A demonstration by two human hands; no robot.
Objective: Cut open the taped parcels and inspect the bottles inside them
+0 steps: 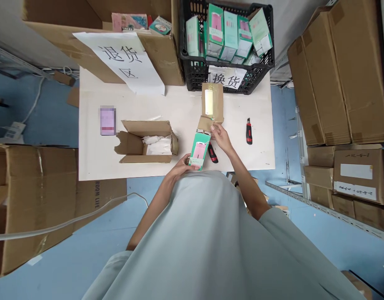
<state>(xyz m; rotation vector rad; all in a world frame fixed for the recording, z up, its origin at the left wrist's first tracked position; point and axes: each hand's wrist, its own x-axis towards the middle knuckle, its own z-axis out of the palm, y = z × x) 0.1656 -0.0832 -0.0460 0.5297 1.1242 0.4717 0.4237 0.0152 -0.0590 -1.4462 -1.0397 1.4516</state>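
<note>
My left hand grips the near end of a green and white product box with a pink picture on it. The box's far end is still inside a small brown shipping carton that lies on the white table. My right hand pinches the carton's open flap next to the product box. A red and black utility knife lies under my right wrist. An opened cardboard box with white packing inside sits just left of my left hand.
A second red and black knife lies to the right. A black crate of green boxes and a large carton, each with a paper sign, stand at the table's far edge. Stacked cartons fill the right; another stands left.
</note>
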